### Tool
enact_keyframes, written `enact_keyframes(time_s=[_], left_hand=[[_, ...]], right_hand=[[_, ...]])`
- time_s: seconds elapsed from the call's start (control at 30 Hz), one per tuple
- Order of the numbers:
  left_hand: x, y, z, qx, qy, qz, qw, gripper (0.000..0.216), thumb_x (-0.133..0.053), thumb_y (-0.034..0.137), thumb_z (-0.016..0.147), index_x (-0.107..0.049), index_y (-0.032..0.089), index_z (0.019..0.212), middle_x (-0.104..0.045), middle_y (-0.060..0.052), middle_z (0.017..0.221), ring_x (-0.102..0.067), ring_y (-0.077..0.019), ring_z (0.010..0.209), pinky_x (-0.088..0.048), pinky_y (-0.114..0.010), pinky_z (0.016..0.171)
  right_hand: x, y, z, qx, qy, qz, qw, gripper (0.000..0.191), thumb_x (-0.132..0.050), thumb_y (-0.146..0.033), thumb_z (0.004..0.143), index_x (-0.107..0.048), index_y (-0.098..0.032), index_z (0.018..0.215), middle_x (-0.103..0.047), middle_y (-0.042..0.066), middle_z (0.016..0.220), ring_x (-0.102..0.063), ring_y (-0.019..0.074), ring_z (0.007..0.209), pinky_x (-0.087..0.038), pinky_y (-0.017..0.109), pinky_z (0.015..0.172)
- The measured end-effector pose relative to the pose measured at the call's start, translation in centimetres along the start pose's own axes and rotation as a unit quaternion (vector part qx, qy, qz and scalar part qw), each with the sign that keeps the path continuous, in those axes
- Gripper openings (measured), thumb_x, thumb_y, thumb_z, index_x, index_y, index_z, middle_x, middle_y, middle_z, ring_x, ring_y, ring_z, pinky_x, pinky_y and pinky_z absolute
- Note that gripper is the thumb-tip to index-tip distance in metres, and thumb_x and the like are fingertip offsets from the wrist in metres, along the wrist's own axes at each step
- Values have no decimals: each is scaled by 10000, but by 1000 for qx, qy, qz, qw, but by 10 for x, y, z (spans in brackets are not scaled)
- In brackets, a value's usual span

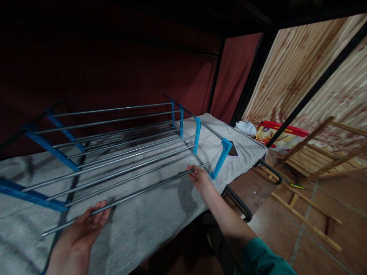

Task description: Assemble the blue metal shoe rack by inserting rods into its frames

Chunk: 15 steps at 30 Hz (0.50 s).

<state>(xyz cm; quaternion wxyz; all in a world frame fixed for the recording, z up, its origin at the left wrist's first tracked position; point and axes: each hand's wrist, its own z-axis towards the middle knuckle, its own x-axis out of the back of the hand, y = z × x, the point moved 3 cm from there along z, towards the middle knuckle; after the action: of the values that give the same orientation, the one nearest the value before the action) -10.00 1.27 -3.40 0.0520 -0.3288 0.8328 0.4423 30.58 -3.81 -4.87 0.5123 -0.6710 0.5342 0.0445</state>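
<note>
Right grip (197,175) clenched on the steel rod (143,190), left grip (84,226) released beneath it, beside the rod-filled blue rack (220,159).

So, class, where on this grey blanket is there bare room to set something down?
Bare: the grey blanket between the thin loose metal rod and the bed's near edge, between left hand and right hand; also the strip beyond the blue plastic end bracket. Crowded: under the rack of metal rods.
</note>
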Motion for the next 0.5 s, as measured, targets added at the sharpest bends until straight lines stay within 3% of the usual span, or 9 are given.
enact_keyframes(time_s=[0.13,0.27,0.5], left_hand=[[-26,-13,-23,44,0,-8,999,248,-447,-57,750,-557,140,855,-648,-88,969,-665,-175,860,-606,-310,718],[-44,-25,-33,46,-15,-12,999,203,-458,-61,787,-530,129,796,-653,-83,931,-677,-178,848,-615,-296,684],[-54,-30,-42,18,12,-18,1000,224,-460,-56,823,-512,130,710,-618,-29,771,-652,-131,696,-610,-258,627]], right_hand=[[-5,3,-4,-14,-16,-23,1000,114,-581,-134,815,-574,-195,719,-702,31,707,-659,145,632,-559,286,669],[-10,6,-9,-29,-40,-20,999,139,-570,-112,823,-574,-193,710,-701,22,697,-654,135,619,-561,293,692],[-14,11,-9,-42,-70,-11,997,172,-570,-31,791,-566,-189,724,-707,6,699,-593,99,516,-571,299,707]])
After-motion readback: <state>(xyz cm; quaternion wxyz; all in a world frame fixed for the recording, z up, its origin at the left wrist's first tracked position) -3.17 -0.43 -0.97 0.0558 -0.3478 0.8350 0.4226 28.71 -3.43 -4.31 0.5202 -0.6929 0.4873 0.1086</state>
